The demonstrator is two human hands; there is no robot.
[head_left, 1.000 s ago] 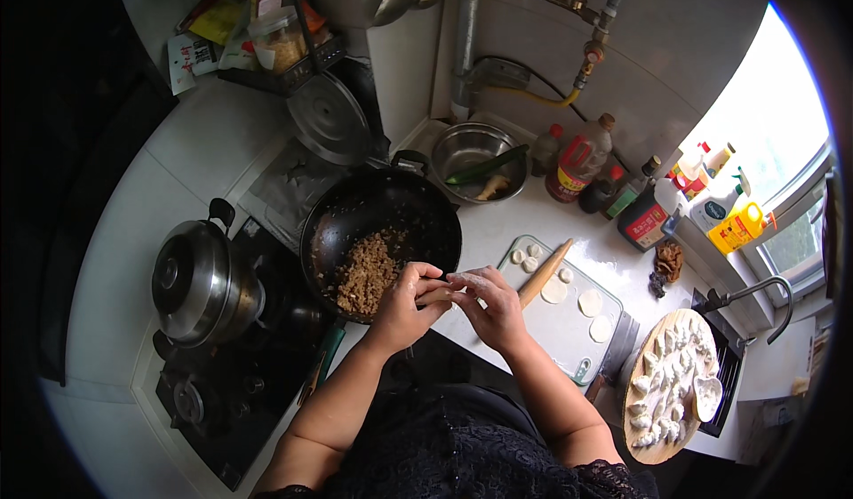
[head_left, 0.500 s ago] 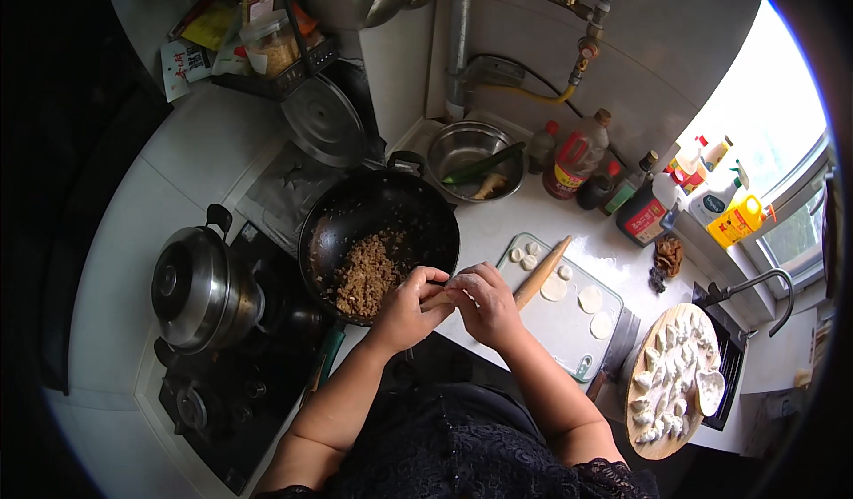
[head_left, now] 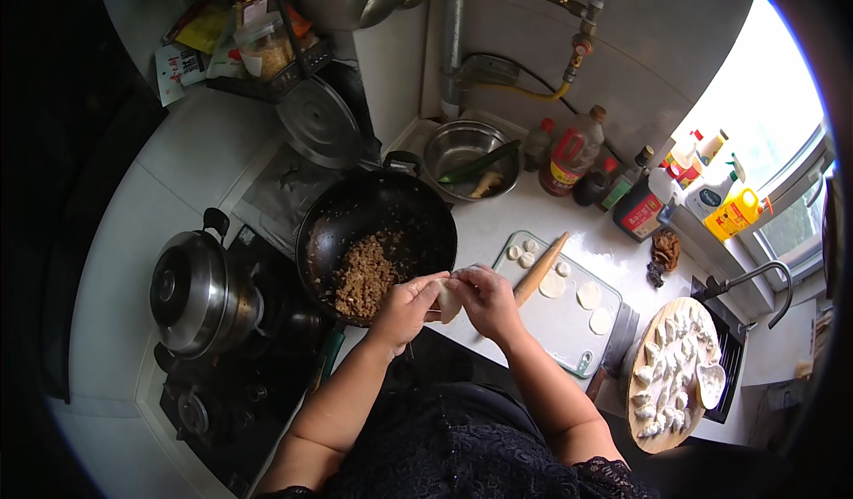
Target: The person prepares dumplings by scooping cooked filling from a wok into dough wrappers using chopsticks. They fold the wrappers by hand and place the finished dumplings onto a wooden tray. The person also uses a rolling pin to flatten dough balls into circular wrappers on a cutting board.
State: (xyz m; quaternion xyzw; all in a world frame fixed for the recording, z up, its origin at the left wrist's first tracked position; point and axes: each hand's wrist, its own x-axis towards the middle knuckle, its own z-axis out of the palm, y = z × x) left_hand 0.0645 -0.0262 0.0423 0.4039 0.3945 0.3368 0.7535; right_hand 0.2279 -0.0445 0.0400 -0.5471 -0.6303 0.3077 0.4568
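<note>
A: Closest in, what do you see?

B: The left hand and the right hand, together at the fingertips, both clamped on one pale piece of dough that hangs down between them.

A: And where does that put the dough?

B: Just by the near right rim of a black wok, on the side toward the cutting board. Whether anything is folded inside, I can't tell.

A: What's in the wok?

B: A brown, crumbly mixture, heaped toward its near side.

A: And on the cutting board?

B: A wooden rolling pin lies slanted across it. Flat dough rounds sit to the right of the pin, and a few small dough lumps to its left.

A: Further out to the sides?

B: Left, a lidded steel pot on the stove. Right, a round wooden board crowded with floury dumplings, a small white dish at its right edge.

A: Toward the back?

B: A steel bowl on the counter, holding a long green vegetable and a tan lump. Several bottles stand beside it, and a bright window lies beyond, at the right.
</note>
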